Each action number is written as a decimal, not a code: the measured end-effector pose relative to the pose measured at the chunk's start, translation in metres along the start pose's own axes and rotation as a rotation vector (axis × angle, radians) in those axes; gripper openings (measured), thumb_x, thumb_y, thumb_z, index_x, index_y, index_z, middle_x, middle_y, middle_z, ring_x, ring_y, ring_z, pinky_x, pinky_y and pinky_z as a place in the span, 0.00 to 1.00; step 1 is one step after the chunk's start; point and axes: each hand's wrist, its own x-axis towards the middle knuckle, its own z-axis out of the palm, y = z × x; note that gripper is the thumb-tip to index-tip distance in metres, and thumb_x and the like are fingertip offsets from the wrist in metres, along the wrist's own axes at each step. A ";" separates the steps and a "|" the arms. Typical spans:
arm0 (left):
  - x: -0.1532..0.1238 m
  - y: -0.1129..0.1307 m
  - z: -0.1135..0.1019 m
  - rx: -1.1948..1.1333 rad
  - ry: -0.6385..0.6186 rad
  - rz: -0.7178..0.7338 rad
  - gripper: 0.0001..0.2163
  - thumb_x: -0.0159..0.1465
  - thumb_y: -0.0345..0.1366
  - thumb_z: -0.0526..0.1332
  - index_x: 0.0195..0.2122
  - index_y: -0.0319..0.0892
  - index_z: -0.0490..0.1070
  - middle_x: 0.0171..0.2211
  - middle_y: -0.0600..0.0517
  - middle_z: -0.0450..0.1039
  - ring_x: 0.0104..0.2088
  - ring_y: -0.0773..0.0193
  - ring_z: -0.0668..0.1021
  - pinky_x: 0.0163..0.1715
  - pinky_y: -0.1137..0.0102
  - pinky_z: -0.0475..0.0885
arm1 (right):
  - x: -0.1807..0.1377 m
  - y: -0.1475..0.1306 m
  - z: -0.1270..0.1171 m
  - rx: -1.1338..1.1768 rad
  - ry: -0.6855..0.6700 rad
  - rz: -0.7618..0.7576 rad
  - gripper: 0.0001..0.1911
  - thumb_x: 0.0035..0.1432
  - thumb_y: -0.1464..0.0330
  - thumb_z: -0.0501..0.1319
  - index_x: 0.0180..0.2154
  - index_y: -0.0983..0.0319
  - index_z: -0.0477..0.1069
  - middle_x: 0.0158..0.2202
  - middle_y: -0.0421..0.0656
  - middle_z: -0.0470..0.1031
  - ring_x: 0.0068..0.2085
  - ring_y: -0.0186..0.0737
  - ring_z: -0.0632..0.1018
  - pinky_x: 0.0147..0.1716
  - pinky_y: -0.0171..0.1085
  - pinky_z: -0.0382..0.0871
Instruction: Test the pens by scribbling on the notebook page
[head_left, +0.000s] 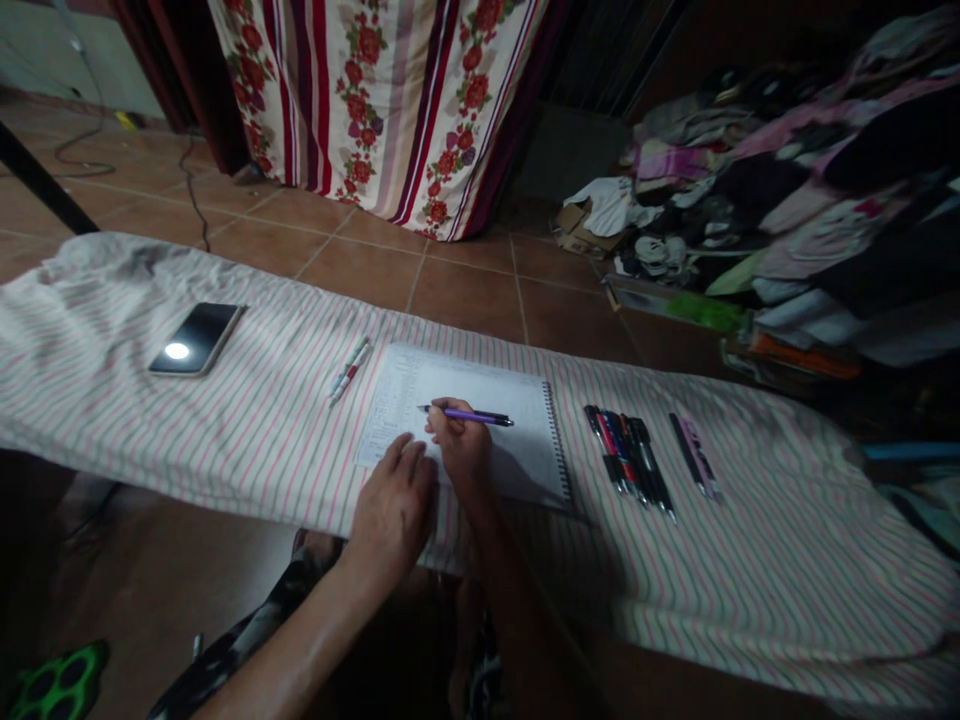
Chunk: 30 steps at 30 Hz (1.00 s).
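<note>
Notebook (487, 385), one purple pen (469, 414) in right hand (463, 452)

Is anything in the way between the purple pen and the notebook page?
Nothing visible. The right hand holds the purple pen over the notebook page; the left hand rests beside it, at the page's near edge.

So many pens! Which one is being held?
The purple pen, gripped by the right hand over the notebook. The other pens all lie untouched on the striped cloth, on both sides of it.
</note>
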 end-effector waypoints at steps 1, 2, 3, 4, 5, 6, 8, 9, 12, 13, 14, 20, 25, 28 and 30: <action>0.000 -0.003 -0.002 0.024 0.003 -0.004 0.13 0.61 0.26 0.52 0.45 0.36 0.68 0.49 0.43 0.68 0.56 0.51 0.63 0.55 0.54 0.64 | 0.001 0.001 0.003 -0.001 0.005 0.002 0.14 0.51 0.59 0.56 0.35 0.61 0.69 0.22 0.39 0.74 0.26 0.37 0.77 0.25 0.32 0.69; 0.000 -0.006 -0.003 0.044 0.007 -0.007 0.13 0.60 0.26 0.51 0.45 0.36 0.68 0.49 0.42 0.69 0.56 0.51 0.64 0.55 0.53 0.64 | 0.001 0.001 0.006 -0.013 0.011 0.002 0.14 0.51 0.59 0.56 0.35 0.61 0.69 0.21 0.39 0.74 0.25 0.37 0.77 0.24 0.32 0.69; -0.001 -0.009 -0.004 0.058 0.009 -0.008 0.14 0.60 0.25 0.51 0.46 0.36 0.67 0.49 0.42 0.69 0.55 0.51 0.65 0.55 0.53 0.63 | 0.001 0.002 0.008 -0.034 0.022 -0.002 0.13 0.51 0.59 0.56 0.34 0.61 0.69 0.21 0.39 0.73 0.25 0.36 0.76 0.24 0.32 0.68; -0.002 -0.012 -0.004 0.065 0.005 -0.008 0.14 0.60 0.25 0.51 0.47 0.35 0.67 0.49 0.42 0.69 0.55 0.52 0.65 0.55 0.52 0.63 | 0.002 0.003 0.010 -0.062 0.032 -0.012 0.13 0.51 0.59 0.56 0.34 0.61 0.69 0.20 0.39 0.73 0.24 0.36 0.76 0.24 0.32 0.68; -0.002 -0.014 -0.004 0.067 -0.003 -0.007 0.15 0.59 0.24 0.51 0.47 0.35 0.66 0.50 0.41 0.69 0.55 0.52 0.66 0.55 0.53 0.63 | 0.002 0.003 0.011 -0.096 0.040 -0.027 0.13 0.52 0.59 0.55 0.33 0.61 0.69 0.21 0.39 0.73 0.24 0.36 0.75 0.24 0.32 0.68; -0.003 -0.016 -0.003 0.064 -0.012 -0.007 0.15 0.59 0.24 0.51 0.48 0.34 0.65 0.50 0.40 0.68 0.55 0.53 0.66 0.55 0.54 0.64 | 0.002 0.004 0.011 -0.131 0.047 -0.044 0.13 0.52 0.59 0.55 0.32 0.61 0.69 0.21 0.40 0.73 0.24 0.36 0.75 0.25 0.32 0.68; -0.004 -0.018 -0.001 0.049 -0.030 -0.005 0.16 0.60 0.24 0.51 0.49 0.34 0.64 0.51 0.40 0.68 0.55 0.54 0.66 0.54 0.55 0.64 | 0.001 0.005 0.012 -0.197 0.055 -0.066 0.12 0.53 0.60 0.54 0.32 0.61 0.69 0.22 0.40 0.73 0.25 0.37 0.76 0.25 0.33 0.68; -0.005 -0.019 0.000 0.040 -0.037 -0.005 0.16 0.60 0.24 0.50 0.50 0.34 0.64 0.51 0.41 0.68 0.55 0.55 0.66 0.54 0.55 0.65 | 0.001 0.006 0.012 -0.222 0.060 -0.072 0.11 0.53 0.60 0.54 0.31 0.61 0.69 0.22 0.40 0.73 0.25 0.37 0.76 0.26 0.33 0.68; -0.005 -0.019 0.000 0.029 -0.043 -0.018 0.16 0.61 0.25 0.49 0.50 0.35 0.63 0.51 0.41 0.68 0.55 0.55 0.66 0.52 0.55 0.66 | 0.001 0.007 0.012 -0.275 0.063 -0.075 0.11 0.53 0.61 0.54 0.31 0.60 0.69 0.21 0.40 0.73 0.24 0.37 0.75 0.26 0.33 0.67; -0.005 -0.019 0.000 0.029 -0.053 -0.023 0.16 0.61 0.25 0.49 0.50 0.35 0.63 0.51 0.41 0.68 0.55 0.55 0.66 0.52 0.55 0.66 | 0.001 0.007 0.012 -0.286 0.065 -0.077 0.11 0.53 0.61 0.54 0.31 0.60 0.69 0.21 0.40 0.73 0.24 0.37 0.75 0.26 0.33 0.67; -0.005 -0.019 0.000 0.030 -0.063 -0.027 0.16 0.62 0.25 0.49 0.50 0.35 0.63 0.52 0.41 0.68 0.55 0.55 0.66 0.51 0.55 0.67 | 0.001 0.007 0.012 -0.292 0.068 -0.079 0.11 0.53 0.61 0.54 0.31 0.60 0.69 0.21 0.40 0.73 0.24 0.37 0.75 0.26 0.33 0.67; -0.005 -0.018 -0.001 0.032 -0.070 -0.029 0.16 0.61 0.25 0.48 0.50 0.34 0.63 0.51 0.40 0.67 0.55 0.53 0.66 0.50 0.54 0.68 | 0.002 0.009 0.013 -0.244 0.059 -0.060 0.11 0.53 0.61 0.54 0.32 0.60 0.69 0.23 0.40 0.75 0.24 0.36 0.75 0.26 0.33 0.67; -0.006 -0.018 0.000 0.042 -0.066 -0.023 0.16 0.61 0.25 0.48 0.50 0.34 0.63 0.52 0.40 0.67 0.55 0.53 0.65 0.50 0.54 0.67 | 0.001 0.008 0.012 -0.308 0.047 -0.079 0.11 0.53 0.61 0.53 0.31 0.59 0.70 0.20 0.40 0.73 0.24 0.37 0.75 0.27 0.34 0.67; -0.006 -0.017 -0.001 0.045 -0.059 -0.017 0.16 0.61 0.25 0.48 0.50 0.35 0.63 0.51 0.40 0.67 0.55 0.53 0.65 0.50 0.54 0.67 | 0.001 0.007 0.012 -0.285 0.048 -0.065 0.11 0.52 0.61 0.54 0.28 0.60 0.69 0.19 0.39 0.71 0.23 0.37 0.74 0.27 0.34 0.66; -0.006 -0.017 -0.002 0.052 -0.056 -0.014 0.16 0.61 0.25 0.48 0.50 0.35 0.63 0.51 0.40 0.67 0.55 0.52 0.65 0.50 0.54 0.68 | 0.002 0.008 0.010 -0.190 0.064 -0.026 0.12 0.51 0.59 0.54 0.29 0.60 0.69 0.18 0.38 0.71 0.22 0.36 0.73 0.25 0.33 0.66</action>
